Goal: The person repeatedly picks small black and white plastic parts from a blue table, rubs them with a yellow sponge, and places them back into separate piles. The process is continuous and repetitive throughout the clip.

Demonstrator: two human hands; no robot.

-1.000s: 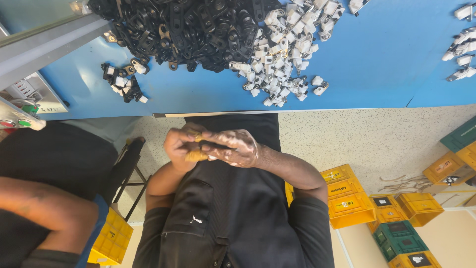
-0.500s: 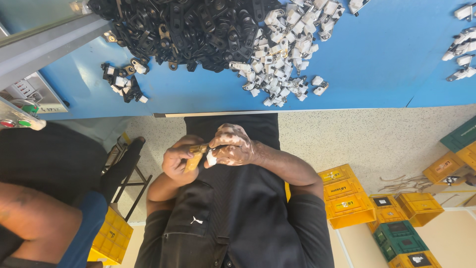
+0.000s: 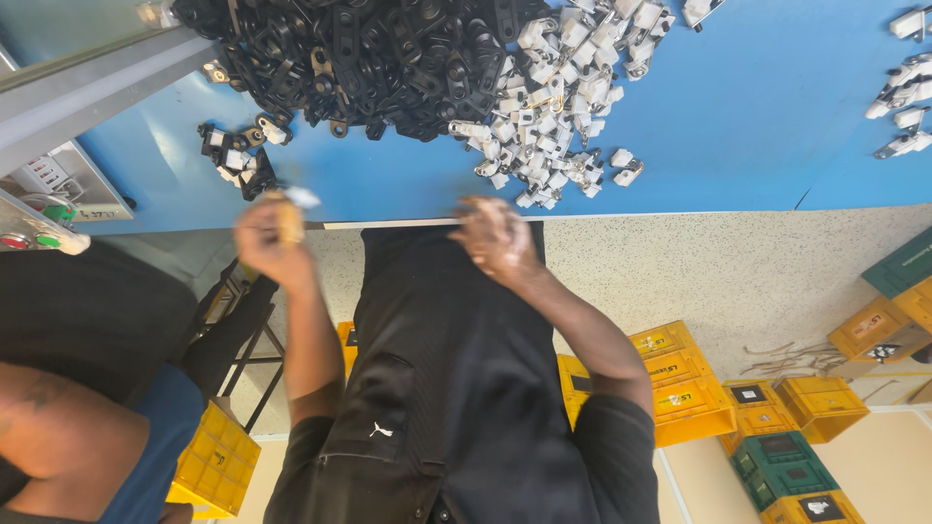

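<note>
Holding a small tan and white piece (image 3: 289,213) in its fingers, our left hand (image 3: 275,243) is closed tight around it. It is up by the near edge of the blue surface (image 3: 757,116). The piece is blurry, so we cannot tell just what it is. Our right hand (image 3: 497,241) is also up by that edge, well apart from the left one. It is blurry too. Its fingers look bent, but we cannot tell if it holds anything. On the surface lies a big pile of black parts (image 3: 369,58). Right next to it, and touching it, is a pile of white parts (image 3: 553,107). A little bunch of black and white parts (image 3: 238,155) lies just above our left hand. A few more white parts (image 3: 908,92) lie far off to the right. A grey box with a red and a green button (image 3: 44,209) sits at the left. Down on the speckled floor (image 3: 699,262) we see yellow crates (image 3: 680,383) and a green crate (image 3: 786,471). Another person's bare arm (image 3: 58,437) with a blue sleeve shows in the low left corner.
</note>
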